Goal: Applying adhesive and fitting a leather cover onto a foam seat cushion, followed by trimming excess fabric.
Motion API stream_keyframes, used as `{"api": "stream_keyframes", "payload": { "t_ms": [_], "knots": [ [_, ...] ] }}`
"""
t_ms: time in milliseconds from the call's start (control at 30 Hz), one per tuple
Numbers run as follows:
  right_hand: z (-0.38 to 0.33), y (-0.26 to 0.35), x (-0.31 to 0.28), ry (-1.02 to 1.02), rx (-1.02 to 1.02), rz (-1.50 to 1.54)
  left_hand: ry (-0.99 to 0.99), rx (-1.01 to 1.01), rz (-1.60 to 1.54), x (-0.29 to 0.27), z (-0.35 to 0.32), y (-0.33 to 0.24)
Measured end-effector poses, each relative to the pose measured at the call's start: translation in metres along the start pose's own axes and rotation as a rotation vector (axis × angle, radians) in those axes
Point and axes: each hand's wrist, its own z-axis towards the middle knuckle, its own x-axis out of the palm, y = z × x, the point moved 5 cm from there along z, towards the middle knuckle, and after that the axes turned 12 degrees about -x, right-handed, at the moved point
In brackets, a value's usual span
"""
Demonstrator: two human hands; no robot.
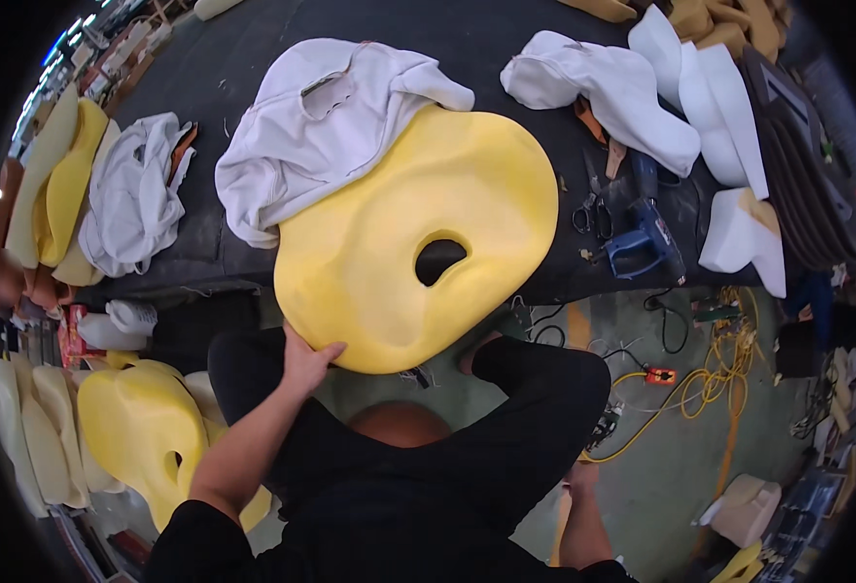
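A large yellow foam seat cushion (399,233) with an oval hole lies on the black worktable (224,68), overhanging its near edge. My left hand (306,360) grips the cushion's lower left edge. A white fabric cover (321,117) lies partly under the cushion's top left side. My right hand (580,476) hangs down beside my right leg, away from the table; whether it holds anything is unclear.
Another white cover (136,194) lies at the table's left and a third one (603,87) at the right. Scissors (588,209) and a blue power tool (646,238) sit right of the cushion. More yellow cushions (141,428) are stacked at lower left. Yellow cables (710,379) cross the floor.
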Motion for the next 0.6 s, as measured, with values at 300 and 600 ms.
{"api": "stream_keyframes", "payload": {
  "t_ms": [300, 600],
  "knots": [
    [-0.024, 0.381, 0.012, -0.34, -1.053, 0.087, 0.144, -0.06, -0.143, -0.051, 0.025, -0.004],
    [-0.166, 0.474, 0.241, 0.414, -1.449, -1.012, 0.111, -0.015, -0.153, -0.071, 0.044, -0.017]
  ]
}}
